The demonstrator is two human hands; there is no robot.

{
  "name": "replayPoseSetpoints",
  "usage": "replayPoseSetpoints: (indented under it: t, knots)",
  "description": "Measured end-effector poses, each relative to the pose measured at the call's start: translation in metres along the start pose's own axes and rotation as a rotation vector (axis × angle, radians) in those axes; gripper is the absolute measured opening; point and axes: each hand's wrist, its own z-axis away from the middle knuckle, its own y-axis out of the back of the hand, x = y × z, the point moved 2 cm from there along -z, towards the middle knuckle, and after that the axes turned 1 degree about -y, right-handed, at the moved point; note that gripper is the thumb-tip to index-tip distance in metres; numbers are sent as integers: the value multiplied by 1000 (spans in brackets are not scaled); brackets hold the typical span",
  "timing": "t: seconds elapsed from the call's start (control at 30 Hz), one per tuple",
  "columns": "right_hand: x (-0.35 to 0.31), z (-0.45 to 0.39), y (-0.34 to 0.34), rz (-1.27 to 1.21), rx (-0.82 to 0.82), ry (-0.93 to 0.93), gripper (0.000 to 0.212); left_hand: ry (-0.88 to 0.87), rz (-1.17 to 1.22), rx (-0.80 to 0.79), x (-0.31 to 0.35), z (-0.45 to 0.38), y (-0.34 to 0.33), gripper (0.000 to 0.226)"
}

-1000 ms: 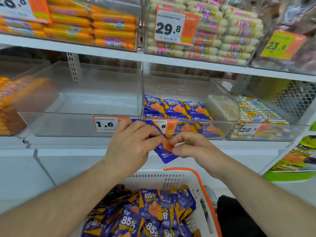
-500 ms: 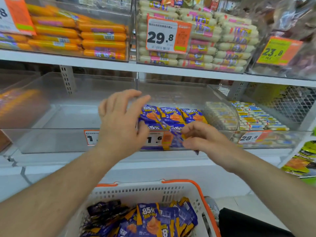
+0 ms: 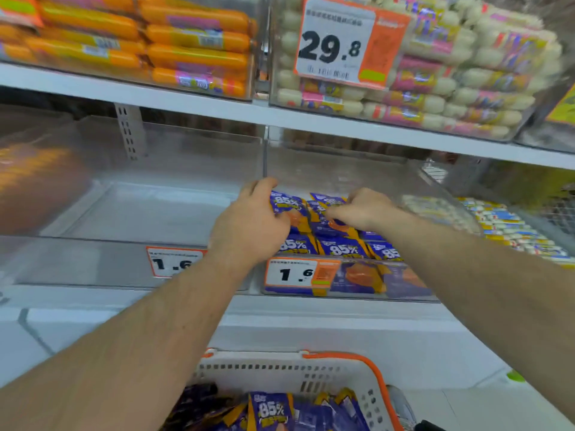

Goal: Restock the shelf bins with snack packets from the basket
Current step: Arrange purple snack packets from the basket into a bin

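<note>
Hands both reached into the clear middle bin (image 3: 413, 178) on the lower shelf. Left hand (image 3: 249, 225) at the bin's left wall, fingers curled over the edge of a blue-and-orange "85%" snack packet (image 3: 287, 205) in the back row, thumb up by the divider. Right hand (image 3: 362, 209) just beside it, fingers bent down and pinching the top of another packet (image 3: 334, 227) lying tilted across the row. More of the same packets (image 3: 342, 248) standing in the front row behind the "1.6" price tag (image 3: 291, 273). Neighbouring clear bin (image 3: 130, 213) to the left, with a second "1.6" tag (image 3: 172, 262) partly hidden by the left forearm. White basket (image 3: 280, 373) with orange rim below, between the arms, holding loose packets (image 3: 272, 410) of the same kind. Upper shelf (image 3: 193, 102) carrying orange sausages (image 3: 193, 35) and pale sausage packs (image 3: 466, 88) behind a "29.8" tag (image 3: 337, 45). Small white sticks (image 3: 513, 225) in the bin at right.
</note>
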Motion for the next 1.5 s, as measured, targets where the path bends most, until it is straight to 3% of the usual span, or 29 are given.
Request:
replayPoseSetpoints:
  t: [0.2,0.6,0.73,0.83,0.93,1.03,1.1,1.2,1.27,1.37,1.5]
  knots:
    - [-8,-52,-33,132,55,-27,52,-14,-21,27,-4,-1,-2,55]
    - [-2,-64,-52,211,-44,-38,77,-28,-19,40,-4,0,-3,55]
    - [-4,-55,-42,230,-61,-4,71,-12,-5,-3,-3,1,0,56]
    - [-13,-28,-23,188,34,29,61,9,49,-71,-2,0,1,59]
    - [-24,21,-5,68,243,161,38,-11,98,-82,-5,-5,9,57]
    - [-32,75,-4,-147,567,475,18,-362,-123,168,3,5,30,37]
    - [-33,109,-12,-262,733,718,17,-603,-163,271,11,27,43,30]
    - [-27,145,-38,-345,720,851,17,-753,-233,50,5,72,40,27]
    - [-22,159,-71,-393,616,806,17,-651,-318,-239,-10,99,26,27]
    - [-7,169,-136,-404,339,610,19,-431,-397,-609,-45,132,0,21]
    - [13,186,-224,-275,-127,325,36,-289,-386,-913,-75,154,-20,14]
